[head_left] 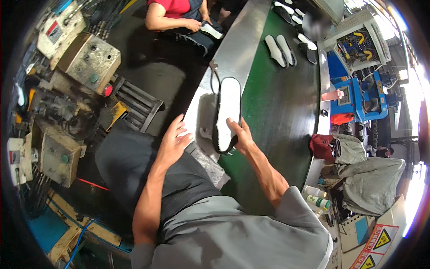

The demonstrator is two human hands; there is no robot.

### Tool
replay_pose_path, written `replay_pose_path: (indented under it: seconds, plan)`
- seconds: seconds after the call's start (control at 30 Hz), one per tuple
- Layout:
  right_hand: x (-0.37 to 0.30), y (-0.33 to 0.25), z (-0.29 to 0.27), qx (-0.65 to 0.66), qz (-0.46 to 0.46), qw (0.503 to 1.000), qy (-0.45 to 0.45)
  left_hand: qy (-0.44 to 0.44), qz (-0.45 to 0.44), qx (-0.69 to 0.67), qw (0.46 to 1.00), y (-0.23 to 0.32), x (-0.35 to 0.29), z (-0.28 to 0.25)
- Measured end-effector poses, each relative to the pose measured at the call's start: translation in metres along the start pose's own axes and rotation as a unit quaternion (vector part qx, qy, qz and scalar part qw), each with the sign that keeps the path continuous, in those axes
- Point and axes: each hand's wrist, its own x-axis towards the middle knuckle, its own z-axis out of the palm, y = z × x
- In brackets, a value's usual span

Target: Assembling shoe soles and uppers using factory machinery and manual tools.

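Observation:
My right hand (242, 136) grips a shoe upper (229, 101) by its side, the thumb lying on the white sole face. The upper has a black edge all round and is held sole up over the metal rim of the conveyor belt. A dark loop or strap (214, 74) shows at its far end. My left hand (174, 141) is a little to the left of the upper, apart from it, palm turned inward, with fingers spread and nothing in them. Beneath the right hand's near side lies a crumpled clear plastic bag (208, 166), close to my lap.
On the green-black conveyor belt (277, 116) lie a pair of white-soled uppers (277, 50) and several more farther off. A co-worker's hand (193, 25) holds another at the far left. Machine boxes (92, 62) stand left; bottles (316, 192) and a grey cover (374, 184) are right.

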Motion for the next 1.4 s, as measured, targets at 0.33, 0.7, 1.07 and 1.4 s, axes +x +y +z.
replay_pose_path:
  seconds: [0.33,0.7,1.07,1.4]
  plan:
    - [-0.091,0.015,0.228,-0.051,0.040,0.940,-0.334,0.380,0.095,0.003,0.920,0.044,-0.107,-0.072]
    - [-0.135,0.043,0.241,-0.410,-0.078,0.731,-0.540,0.354,0.070,-0.084,0.929,0.069,-0.223,-0.158]
    - [-0.137,0.014,0.327,-0.387,-0.269,0.695,-0.543,0.336,0.066,0.014,0.939,0.087,-0.217,-0.157]
    - [-0.143,0.039,0.327,-0.348,-0.370,0.716,-0.480,0.383,0.136,0.157,0.900,0.065,-0.206,-0.161]
